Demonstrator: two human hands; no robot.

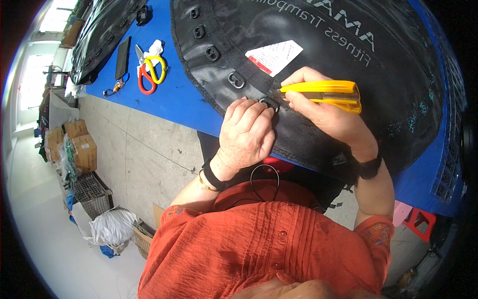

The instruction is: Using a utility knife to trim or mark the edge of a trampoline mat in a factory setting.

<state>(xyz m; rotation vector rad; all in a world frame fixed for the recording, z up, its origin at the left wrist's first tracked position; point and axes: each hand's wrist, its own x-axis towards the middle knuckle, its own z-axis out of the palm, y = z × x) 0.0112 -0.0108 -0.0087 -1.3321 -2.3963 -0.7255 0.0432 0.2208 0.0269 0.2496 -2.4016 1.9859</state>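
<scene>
My right hand [323, 107] is closed around a yellow utility knife [331, 92]. Its dark tip points left, just above the rim of a black round trampoline mat [393, 74]. My left hand [249, 132] is closed at the same rim, palm down. Its fingertips press a black ring [269, 103] in a webbing tab, partly hidden by the fingers. Along the rim to the upper left sit several more rings, the nearest a grey one [236, 79]. A white paper label with a red band [274, 57] lies on the mat beside my right fingers.
On the blue table [174, 107], scissors with red and yellow handles [151, 72] lie left of the mat, near a dark flat phone-like object [122, 57]. Another black mat [102, 35] is farther left. Cardboard boxes [82, 149] and a white bag [113, 225] stand on the floor.
</scene>
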